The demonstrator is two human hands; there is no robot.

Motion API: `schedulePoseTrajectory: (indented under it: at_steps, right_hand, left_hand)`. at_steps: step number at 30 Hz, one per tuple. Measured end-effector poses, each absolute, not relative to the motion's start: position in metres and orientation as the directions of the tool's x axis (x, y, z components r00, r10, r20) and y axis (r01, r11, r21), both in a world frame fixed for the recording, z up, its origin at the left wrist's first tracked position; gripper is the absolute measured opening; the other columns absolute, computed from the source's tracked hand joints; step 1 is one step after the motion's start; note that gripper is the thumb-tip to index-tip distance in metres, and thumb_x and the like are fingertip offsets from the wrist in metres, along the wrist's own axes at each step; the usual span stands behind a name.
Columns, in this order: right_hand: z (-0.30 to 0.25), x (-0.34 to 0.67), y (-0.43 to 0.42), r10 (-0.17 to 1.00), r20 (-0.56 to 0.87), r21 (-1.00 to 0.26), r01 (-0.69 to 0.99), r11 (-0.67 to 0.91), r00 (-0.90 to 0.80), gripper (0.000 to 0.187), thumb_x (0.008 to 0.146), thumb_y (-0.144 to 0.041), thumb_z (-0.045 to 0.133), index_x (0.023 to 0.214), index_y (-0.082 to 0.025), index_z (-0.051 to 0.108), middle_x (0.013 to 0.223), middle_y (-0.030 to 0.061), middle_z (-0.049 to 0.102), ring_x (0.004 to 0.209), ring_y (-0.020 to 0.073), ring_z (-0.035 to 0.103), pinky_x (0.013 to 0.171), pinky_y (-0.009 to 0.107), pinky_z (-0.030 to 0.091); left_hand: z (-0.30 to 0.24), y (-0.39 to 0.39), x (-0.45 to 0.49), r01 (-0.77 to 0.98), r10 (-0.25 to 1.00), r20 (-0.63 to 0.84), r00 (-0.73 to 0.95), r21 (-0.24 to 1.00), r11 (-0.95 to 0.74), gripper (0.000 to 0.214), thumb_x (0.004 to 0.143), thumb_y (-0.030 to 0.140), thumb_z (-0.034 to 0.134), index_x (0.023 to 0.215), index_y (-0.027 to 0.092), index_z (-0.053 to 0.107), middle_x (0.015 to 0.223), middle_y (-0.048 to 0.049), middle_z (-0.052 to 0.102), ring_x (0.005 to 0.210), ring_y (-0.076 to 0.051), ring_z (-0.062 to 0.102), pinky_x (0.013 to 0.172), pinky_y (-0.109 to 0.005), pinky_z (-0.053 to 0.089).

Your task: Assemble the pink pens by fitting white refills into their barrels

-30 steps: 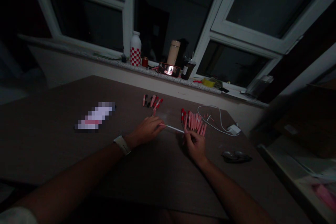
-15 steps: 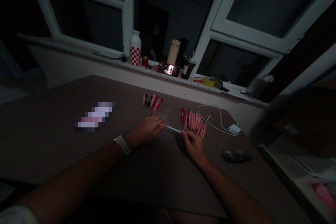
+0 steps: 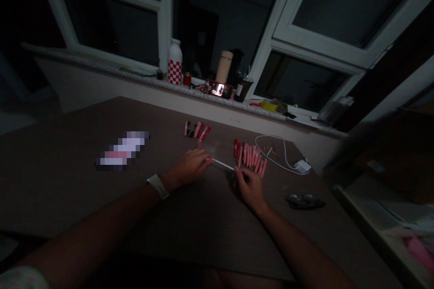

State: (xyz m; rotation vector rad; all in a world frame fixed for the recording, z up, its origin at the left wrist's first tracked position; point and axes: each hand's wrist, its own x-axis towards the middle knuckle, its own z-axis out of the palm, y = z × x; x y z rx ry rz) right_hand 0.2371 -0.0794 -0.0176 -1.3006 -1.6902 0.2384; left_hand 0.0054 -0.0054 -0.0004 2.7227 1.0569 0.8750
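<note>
Window point(image 3: 230, 13): dark panes in pale frames, above a stone sill point(image 3: 190, 90).
Table point(image 3: 203, 230): brown, dimly lit, below the sill and beneath both hands.
Left hand point(image 3: 191, 165): palm down, thumb and fingertips pinching the left end of a white stick point(image 3: 223, 164); a pale wristband point(image 3: 158, 187) circles the wrist.
Right hand point(image 3: 250, 185): opposite the left hand, thumb and finger pinching the stick's right end.
Pixelated patch point(image 3: 123, 150): on the table, well left of the left hand; what it covers cannot be told.
Bottle point(image 3: 175, 67): white with red checks, upright on the sill, left of a beige flask point(image 3: 224, 67).
Cable point(image 3: 285, 153): white, looped near the table's right edge, running to a white adapter point(image 3: 301, 167).
Glasses point(image 3: 305, 202): right of the right hand, apart from it.
Right pens point(image 3: 250, 156): mostly pink, some red, lying side by side just beyond the right hand.
Left pens point(image 3: 197, 130): fewer, pink, red and dark, beyond the left hand.
White stick: thin, straight, spanning the gap between the hands.
</note>
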Motion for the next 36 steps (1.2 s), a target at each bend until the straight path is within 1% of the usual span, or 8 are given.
schedulePoseTrajectory:
  at_steps: [7,11,14,21,26,30,33,36]
  right_hand:
    - [-0.016,0.237,-0.081,0.816,0.578,-0.631,0.639,0.44,0.01,0.042,0.094,-0.04,0.05,0.062,-0.016,0.064,0.049,-0.0008,0.056,0.047,0.0114,0.052,0.052,0.023,0.037]
    - [-0.017,0.235,-0.081,0.832,0.555,-0.64,0.626,0.446,-0.026,0.04,0.094,-0.039,0.051,0.064,-0.016,0.065,0.05,-0.001,0.057,0.046,0.0111,0.052,0.051,0.023,0.037]
    - [-0.018,0.236,-0.08,0.834,0.551,-0.65,0.616,0.445,-0.022,0.039,0.094,-0.039,0.051,0.066,-0.016,0.065,0.05,-0.0009,0.058,0.047,0.0114,0.052,0.052,0.022,0.037]
    - [-0.018,0.237,-0.079,0.83,0.557,-0.672,0.607,0.424,0.037,0.04,0.094,-0.041,0.051,0.065,-0.016,0.065,0.051,-0.0006,0.059,0.048,0.0121,0.054,0.052,0.023,0.039]
    - [-0.016,0.236,-0.08,0.829,0.559,-0.657,0.617,0.433,0.013,0.041,0.094,-0.04,0.051,0.064,-0.017,0.065,0.051,-0.0004,0.06,0.049,0.0123,0.055,0.053,0.023,0.039]
    - [-0.015,0.235,-0.081,0.837,0.547,-0.664,0.615,0.426,0.011,0.04,0.094,-0.041,0.051,0.066,-0.016,0.066,0.05,-0.0005,0.06,0.048,0.0122,0.055,0.051,0.022,0.038]
    - [-0.015,0.234,-0.081,0.842,0.54,-0.666,0.613,0.425,0.004,0.04,0.094,-0.041,0.051,0.067,-0.016,0.067,0.05,-0.0003,0.06,0.048,0.0124,0.056,0.052,0.022,0.039]
    - [-0.015,0.234,-0.08,0.842,0.539,-0.663,0.616,0.425,-0.001,0.038,0.093,-0.041,0.052,0.068,-0.016,0.068,0.05,-0.0004,0.061,0.048,0.0126,0.056,0.053,0.023,0.04]
  left_hand:
    - [0.002,-0.004,0.005,0.632,0.679,0.508,0.529,0.298,-0.715,0.033,0.101,0.04,0.036,0.095,0.018,0.06,0.095,-0.0049,0.063,0.093,-0.02,0.057,0.081,-0.034,0.039]
    - [-0.001,-0.003,0.005,0.596,0.643,0.502,0.579,0.277,-0.753,0.031,0.1,0.039,0.038,0.094,0.019,0.061,0.095,-0.0048,0.062,0.093,-0.02,0.056,0.08,-0.033,0.039]
    - [-0.002,-0.005,0.005,0.576,0.624,0.493,0.606,0.269,-0.772,0.029,0.1,0.038,0.04,0.093,0.019,0.06,0.094,-0.0041,0.061,0.092,-0.019,0.055,0.08,-0.033,0.039]
    - [0.001,-0.005,0.004,0.62,0.654,0.519,0.55,0.271,-0.736,0.032,0.1,0.04,0.039,0.093,0.018,0.06,0.094,-0.0052,0.061,0.091,-0.02,0.054,0.08,-0.033,0.039]
    - [0.0,-0.003,0.005,0.608,0.648,0.5,0.574,0.271,-0.747,0.031,0.1,0.039,0.039,0.092,0.018,0.06,0.094,-0.0052,0.061,0.09,-0.02,0.054,0.079,-0.033,0.039]
    - [-0.003,-0.001,0.005,0.565,0.618,0.501,0.606,0.276,-0.777,0.03,0.1,0.039,0.04,0.092,0.018,0.06,0.094,-0.0052,0.06,0.092,-0.02,0.054,0.081,-0.033,0.04]
    - [-0.006,-0.001,0.006,0.516,0.586,0.499,0.638,0.288,-0.807,0.03,0.1,0.036,0.038,0.096,0.018,0.062,0.094,-0.0055,0.059,0.093,-0.02,0.053,0.083,-0.033,0.041]
    - [-0.007,-0.002,0.006,0.465,0.553,0.484,0.679,0.299,-0.833,0.032,0.102,0.032,0.034,0.108,0.02,0.063,0.097,-0.0059,0.058,0.094,-0.019,0.052,0.085,-0.033,0.042]
